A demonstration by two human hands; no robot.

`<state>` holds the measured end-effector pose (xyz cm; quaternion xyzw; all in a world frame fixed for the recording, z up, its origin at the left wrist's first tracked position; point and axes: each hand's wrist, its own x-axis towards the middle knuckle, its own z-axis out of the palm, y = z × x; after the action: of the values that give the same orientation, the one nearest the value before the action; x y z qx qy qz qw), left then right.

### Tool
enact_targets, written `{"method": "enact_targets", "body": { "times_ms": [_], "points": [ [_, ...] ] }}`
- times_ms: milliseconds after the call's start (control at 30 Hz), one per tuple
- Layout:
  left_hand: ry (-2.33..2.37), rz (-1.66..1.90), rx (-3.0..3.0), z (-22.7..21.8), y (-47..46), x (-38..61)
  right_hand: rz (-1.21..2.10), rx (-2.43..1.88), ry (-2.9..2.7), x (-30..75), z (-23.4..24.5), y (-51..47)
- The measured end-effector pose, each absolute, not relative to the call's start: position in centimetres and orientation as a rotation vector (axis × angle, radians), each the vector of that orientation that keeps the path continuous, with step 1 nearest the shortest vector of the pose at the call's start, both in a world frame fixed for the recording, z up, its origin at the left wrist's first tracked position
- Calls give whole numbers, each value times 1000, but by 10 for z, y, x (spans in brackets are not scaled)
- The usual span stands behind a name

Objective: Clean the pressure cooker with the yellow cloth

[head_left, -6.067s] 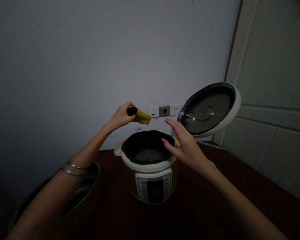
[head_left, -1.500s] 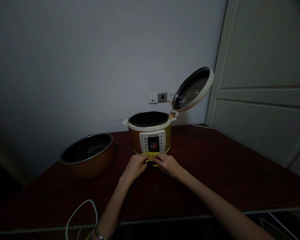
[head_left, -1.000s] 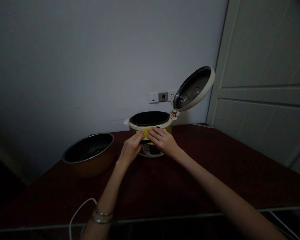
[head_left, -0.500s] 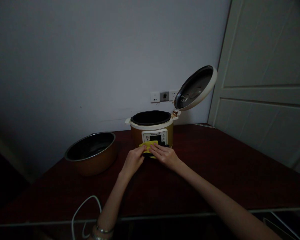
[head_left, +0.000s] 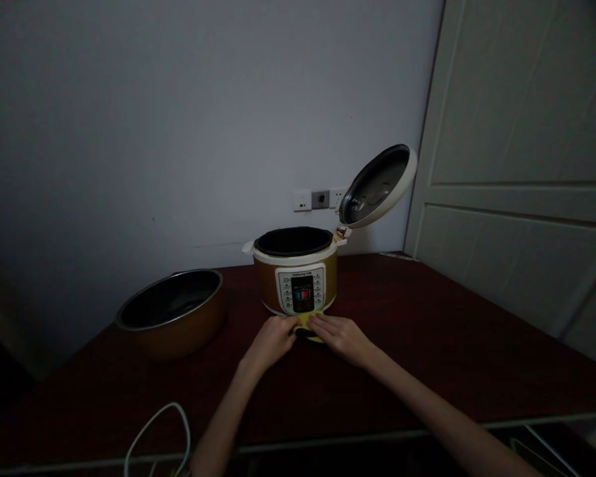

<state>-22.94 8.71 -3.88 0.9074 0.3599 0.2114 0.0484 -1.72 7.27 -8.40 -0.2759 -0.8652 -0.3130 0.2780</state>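
Single head-worn camera, facing forward and down across a dark red wooden table (head_left: 417,344) toward a pale grey painted wall (head_left: 129,152). A white panelled door (head_left: 506,165) occupies the right side of the frame. A gold-and-white electric cooker (head_left: 295,285) stands near mid-frame, at moderate range. The left hand (head_left: 272,343) and right hand (head_left: 340,336) lie closer to the lens, forearms entering from the lower edge.

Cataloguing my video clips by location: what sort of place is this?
Probably a home kitchen or similar domestic room: an electric pressure cooker stands with its lid open on a dark red table, a wide metal bowl sits beside it, and wall sockets are behind.
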Motion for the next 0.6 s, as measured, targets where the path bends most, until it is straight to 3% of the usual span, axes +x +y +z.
{"method": "enact_targets", "body": {
  "times_ms": [267, 600],
  "points": [
    [597, 1356, 3217, 33, 107, -186, -921, -697, -2041, 29, 5, 83],
    [796, 1030, 3271, 33, 122, -171, -696, -879, -1954, 24, -29, 115]
  ]
}}
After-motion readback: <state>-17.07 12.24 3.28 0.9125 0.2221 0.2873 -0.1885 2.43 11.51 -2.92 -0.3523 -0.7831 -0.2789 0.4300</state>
